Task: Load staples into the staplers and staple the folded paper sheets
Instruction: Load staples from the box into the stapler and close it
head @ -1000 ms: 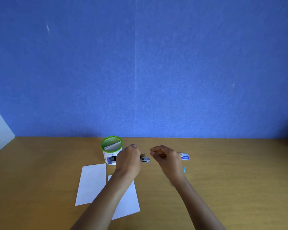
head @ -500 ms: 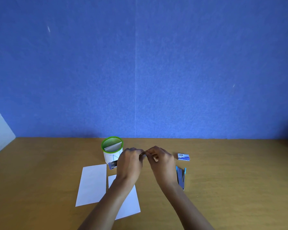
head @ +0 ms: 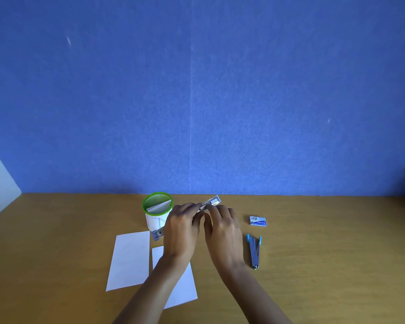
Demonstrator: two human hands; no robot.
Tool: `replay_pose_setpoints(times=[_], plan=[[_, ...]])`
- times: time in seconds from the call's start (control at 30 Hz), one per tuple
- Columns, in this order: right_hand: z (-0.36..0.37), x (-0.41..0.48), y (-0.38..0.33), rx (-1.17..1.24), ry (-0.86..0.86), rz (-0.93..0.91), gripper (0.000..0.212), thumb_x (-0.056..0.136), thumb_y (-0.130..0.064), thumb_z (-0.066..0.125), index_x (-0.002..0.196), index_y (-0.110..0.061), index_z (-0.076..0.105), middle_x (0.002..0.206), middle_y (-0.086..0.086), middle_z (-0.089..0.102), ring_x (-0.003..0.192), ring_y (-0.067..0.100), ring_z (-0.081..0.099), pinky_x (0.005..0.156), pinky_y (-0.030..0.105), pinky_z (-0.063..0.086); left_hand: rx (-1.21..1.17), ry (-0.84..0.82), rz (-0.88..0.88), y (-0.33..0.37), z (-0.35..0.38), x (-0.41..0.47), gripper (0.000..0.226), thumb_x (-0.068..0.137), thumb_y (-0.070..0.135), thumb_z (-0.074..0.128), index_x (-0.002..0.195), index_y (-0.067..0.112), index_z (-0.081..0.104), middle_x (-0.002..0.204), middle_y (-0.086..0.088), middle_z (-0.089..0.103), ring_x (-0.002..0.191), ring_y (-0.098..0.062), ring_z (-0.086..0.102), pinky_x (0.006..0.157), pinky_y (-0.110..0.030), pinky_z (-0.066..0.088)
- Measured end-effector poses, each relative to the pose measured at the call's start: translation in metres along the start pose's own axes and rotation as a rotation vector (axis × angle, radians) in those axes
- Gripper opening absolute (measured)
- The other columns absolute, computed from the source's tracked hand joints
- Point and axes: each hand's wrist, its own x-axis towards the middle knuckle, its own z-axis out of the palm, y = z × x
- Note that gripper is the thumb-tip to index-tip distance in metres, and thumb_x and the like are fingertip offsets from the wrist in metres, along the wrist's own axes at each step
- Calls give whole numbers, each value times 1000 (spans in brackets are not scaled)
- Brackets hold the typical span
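Since half a second ago the hands had spread a little and the stapler (head: 212, 202) had tilted. Its metal end now poked out above the fingers toward the upper right, and what seemed its blue end showed below the left hand (head: 181, 230), just beside the cup (head: 153, 220). That hand's grip was closed round the stapler's body. The right hand (head: 223, 232) lay with fingers fairly straight, tips at the metal rail, and I could not tell whether it pinched. By its look the stapler was light, stiff and sprung, best held by the body with fingers clear of the hinged top, which might snap down. A box (head: 257, 220) and a second stapler (head: 254, 251) lay right of centre, and two sheets (head: 130, 260) lay lower left, one partly under the left forearm. Bare table (head: 337, 253) stretched to the right, and every edge was well away.
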Motion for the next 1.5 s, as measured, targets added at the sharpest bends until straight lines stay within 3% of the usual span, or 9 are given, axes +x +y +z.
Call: replay_pose_setpoints(times=[0.33,0.47,0.8,0.9,1.03,1.13,1.33,1.5], plan=[[-2,4,5,-19,4,-49,21,73,5,69,88,-10,70,75,3,66,66,25,58,57,34,50,-20,13,24,3,0,1,16,78,3,71,92,10,74,82,-1,72,71,-27,62,63,-36,52],[-1,3,9,-160,39,-138,28,68,-2,73,94,-12,73,75,-2,68,68,23,62,58,29,48,-17,6,23,2,-1,2,19,80,5,69,97,12,74,86,0,73,74,-26,62,66,-37,52],[4,1,13,-251,131,-103,39,67,-7,77,106,-10,71,87,1,71,73,24,64,63,31,50,-77,30,-12,1,-2,2,22,79,7,72,100,14,73,91,1,74,82,-21,63,71,-25,48],[4,6,14,71,138,88,34,81,-5,68,114,-10,65,98,2,68,81,23,62,69,33,51,-86,33,-29,0,-1,3,21,79,9,72,100,13,73,93,0,74,84,-21,63,72,-26,49],[1,15,18,692,34,634,37,87,-21,65,121,-20,51,108,-2,62,85,4,61,73,20,50,-102,49,-41,1,1,4,21,75,8,75,96,10,74,91,-2,74,82,-22,65,70,-25,49],[2,22,23,1054,-100,893,41,86,-20,68,122,-12,53,102,3,67,87,14,67,79,29,56,-103,45,-22,2,3,3,22,75,8,75,96,13,74,90,0,74,82,-22,66,69,-27,50],[4,24,23,1308,-79,961,36,84,-4,68,116,3,54,93,17,67,75,20,68,65,22,58,-166,-64,-142,3,6,2,21,80,15,71,101,18,72,97,2,74,89,-17,66,76,-30,53],[11,20,28,1189,-38,891,32,83,-6,69,112,-11,57,100,13,69,73,13,72,71,29,59,-278,-497,-437,-1,-9,11,11,85,24,65,93,21,71,80,-1,72,70,-15,69,71,-32,53]])
